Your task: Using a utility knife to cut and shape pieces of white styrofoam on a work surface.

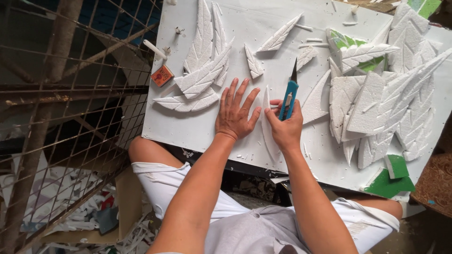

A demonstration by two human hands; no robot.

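Note:
My left hand [237,112] lies flat with fingers spread on the white foam board [197,127], pressing beside a narrow white foam leaf piece [266,117]. My right hand [284,127] grips a blue utility knife [289,96] with its blade pointing away from me, just right of that leaf piece. The thumb and fingers of the right hand also touch the leaf piece.
Carved white foam feathers [202,66] are stacked at the board's left, and a big heap of them [391,94] at the right. A small red box [162,75] sits near the left edge. Green foam scraps [391,178] lie at the lower right. A wire mesh fence [70,117] stands on the left.

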